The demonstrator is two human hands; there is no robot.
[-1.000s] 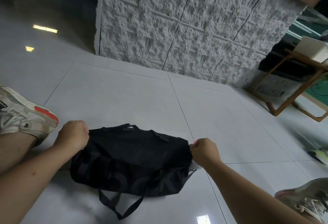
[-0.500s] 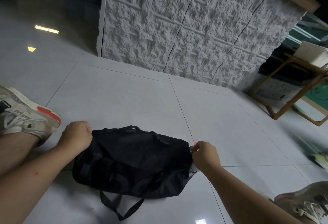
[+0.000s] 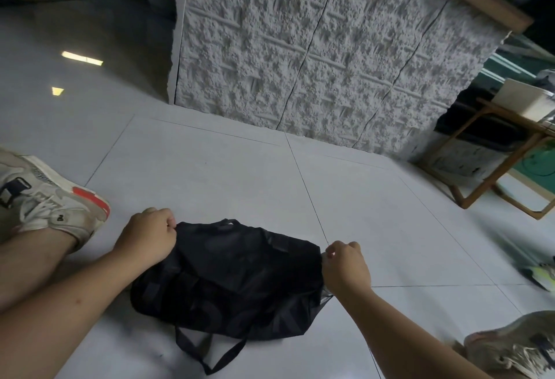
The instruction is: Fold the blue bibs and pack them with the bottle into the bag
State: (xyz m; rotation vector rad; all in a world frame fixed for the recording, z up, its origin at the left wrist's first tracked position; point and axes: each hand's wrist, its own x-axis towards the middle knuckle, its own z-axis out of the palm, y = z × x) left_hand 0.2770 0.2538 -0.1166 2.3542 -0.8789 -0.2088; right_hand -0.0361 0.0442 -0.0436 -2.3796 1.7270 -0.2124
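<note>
Your bag (image 3: pixel 228 282) lies flat on the floor (image 3: pixel 240 174) between your two hands, black and slumped, its long side running left to right. Your left hand (image 3: pixel 147 236) sits at the bag's left end with the fingers curled tight, thumb and forefinger pinching the fabric at the upper left corner. Your right hand (image 3: pixel 345 264) is at the opposite end, fingers also curled in, pinching the bag's right edge; something pale shows just under that hand at the corner, but the view is too dim to say whether it is a lining, a tag or something else. The bag stretches between the two grips, with most of its body below and between your knuckles. One strap (image 3: pixel 210 351) loops out from the near side onto the floor, and a second strap (image 3: pixel 229 222) shows at the far edge, just right of your left fingers.

Your left shoe (image 3: pixel 57 201) rests on the floor left of that hand, and your right shoe (image 3: pixel 510 345) sits at the lower right. A textured wall (image 3: pixel 315 54) stands beyond the bag, and a wooden frame (image 3: pixel 495 168) stands to its right.
</note>
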